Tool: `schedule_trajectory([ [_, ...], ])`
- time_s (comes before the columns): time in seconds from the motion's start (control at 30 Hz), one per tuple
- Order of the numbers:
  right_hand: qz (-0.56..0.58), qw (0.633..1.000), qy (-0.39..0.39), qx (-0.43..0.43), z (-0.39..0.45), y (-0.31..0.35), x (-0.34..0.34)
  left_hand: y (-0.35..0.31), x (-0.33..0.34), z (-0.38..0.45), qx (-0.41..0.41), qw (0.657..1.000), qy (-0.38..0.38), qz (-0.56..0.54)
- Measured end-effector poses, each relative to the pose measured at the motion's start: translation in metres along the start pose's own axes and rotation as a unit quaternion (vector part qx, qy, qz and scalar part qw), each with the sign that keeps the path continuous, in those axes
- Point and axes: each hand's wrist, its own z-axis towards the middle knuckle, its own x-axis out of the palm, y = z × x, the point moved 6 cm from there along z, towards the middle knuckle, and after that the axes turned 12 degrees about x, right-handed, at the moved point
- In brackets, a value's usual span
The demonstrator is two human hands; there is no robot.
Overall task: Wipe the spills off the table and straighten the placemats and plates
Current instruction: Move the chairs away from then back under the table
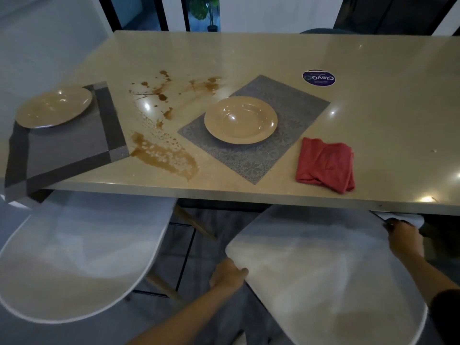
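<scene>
Both hands [227,273] grip smooth, seemingly plastic chair [323,277].

You can't see the fingers of your left hand [227,273] — they curl under the edge of the white chair [323,277], whose near end runs off the bottom edge. Your right hand [404,236] is half hidden behind the chair's far rim. The dark placemat [69,150] overhangs the table [273,53] and is cut by the left edge. The small print on the round sticker [319,77] is too fine to read — and the far plant [206,8] is cropped at the top.
</scene>
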Motion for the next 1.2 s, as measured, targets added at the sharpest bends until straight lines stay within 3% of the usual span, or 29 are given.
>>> schedule_trajectory([
  [0.23,0.006,0.991,0.072,0.115,-0.002,-0.002,-0.006,-0.054,-0.041,0.039,0.010,0.991,-0.076,0.111],
  [0.4,0.022,0.989,0.058,0.134,-0.022,-0.012,-0.004,-0.056,-0.049,0.048,0.061,0.990,-0.120,0.037],
  [0.57,0.035,0.992,0.033,0.119,-0.053,-0.024,-0.005,-0.040,0.020,0.007,0.096,0.991,-0.050,-0.073],
  [0.77,0.034,0.991,0.021,0.129,-0.072,-0.039,-0.004,-0.051,0.026,0.009,0.080,0.993,-0.054,-0.064],
  [1.0,0.022,0.985,0.061,0.160,-0.075,-0.050,0.003,-0.074,0.000,0.052,0.079,0.992,-0.028,0.092],
  [1.2,-0.015,0.990,0.073,0.120,-0.083,-0.043,0.019,-0.087,-0.024,0.070,0.114,0.986,-0.007,0.125],
])
